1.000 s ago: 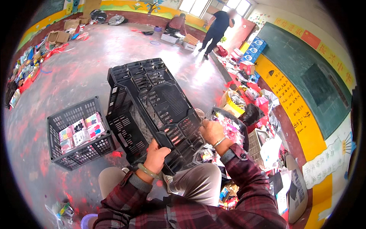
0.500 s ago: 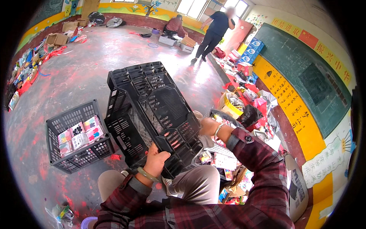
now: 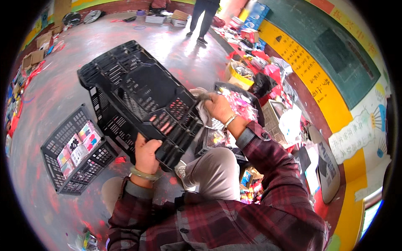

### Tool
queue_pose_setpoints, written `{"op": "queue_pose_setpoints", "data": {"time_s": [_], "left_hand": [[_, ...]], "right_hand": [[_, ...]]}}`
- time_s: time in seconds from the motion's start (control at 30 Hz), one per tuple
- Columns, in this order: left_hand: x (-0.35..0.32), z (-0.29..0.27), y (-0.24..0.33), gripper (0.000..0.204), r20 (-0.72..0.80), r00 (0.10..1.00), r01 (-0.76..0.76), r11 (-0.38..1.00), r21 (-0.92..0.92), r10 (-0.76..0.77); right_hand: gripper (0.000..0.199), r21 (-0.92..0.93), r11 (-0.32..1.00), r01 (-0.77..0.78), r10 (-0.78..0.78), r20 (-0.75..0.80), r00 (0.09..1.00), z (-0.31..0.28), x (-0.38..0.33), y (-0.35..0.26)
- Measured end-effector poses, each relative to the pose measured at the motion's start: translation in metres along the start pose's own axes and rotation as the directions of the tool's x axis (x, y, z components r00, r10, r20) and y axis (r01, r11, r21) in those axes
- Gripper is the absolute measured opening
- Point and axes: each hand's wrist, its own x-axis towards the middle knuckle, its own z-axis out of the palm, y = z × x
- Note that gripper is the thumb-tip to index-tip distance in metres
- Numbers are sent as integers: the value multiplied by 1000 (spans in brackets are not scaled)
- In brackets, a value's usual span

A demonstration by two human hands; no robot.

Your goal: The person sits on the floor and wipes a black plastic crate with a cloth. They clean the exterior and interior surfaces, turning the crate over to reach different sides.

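Observation:
A black plastic crate (image 3: 144,85) with slotted walls is held tilted in front of me, above the floor. My left hand (image 3: 146,154) is closed on its lower edge, thumb on the outside and some fingers showing through the slots. At the crate's right side, my right hand (image 3: 218,108) is closed on a greyish cloth (image 3: 204,113), which is against or very near the crate's edge. To the left, a second black crate (image 3: 95,170) stands on the floor and holds several colourful patterned square packs (image 3: 79,146).
Right of my knee lie crates and boxes of small colourful goods (image 3: 236,102). More clutter runs along the right wall, with a yellow box (image 3: 238,75) and a black bag (image 3: 263,85). A person (image 3: 203,19) stands at the back; another is partly visible. Goods (image 3: 19,90) line the left wall.
The view has tilted down and shifted. In the picture, the held crate and both hands sit farther left and the crate higher. Both hands keep their hold; the cloth shows more clearly.

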Motion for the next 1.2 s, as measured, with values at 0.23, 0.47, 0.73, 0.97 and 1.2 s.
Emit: {"op": "queue_pose_setpoints", "data": {"time_s": [0.23,0.47,0.73,0.97,1.2], "left_hand": [[-5,7,-7,59,0,999,36,993,108,-36],[-9,2,-14,59,7,1000,4,985,171,-6],[-7,5,-8,60,-6,1000,7,996,94,-7],[-6,7,-3,60,-45,999,23,993,116,-18],[-3,-3,-3,63,-31,1000,-4,991,133,8]], "right_hand": [[23,-172,984,36,-7,164,986,9,15,-6],[20,-304,952,-46,95,150,984,22,28,-14],[18,-242,958,-154,148,-40,988,19,0,-32],[25,249,967,57,-24,-137,990,24,-21,-9],[22,170,979,-115,165,-318,933,43,-10,12]]}}
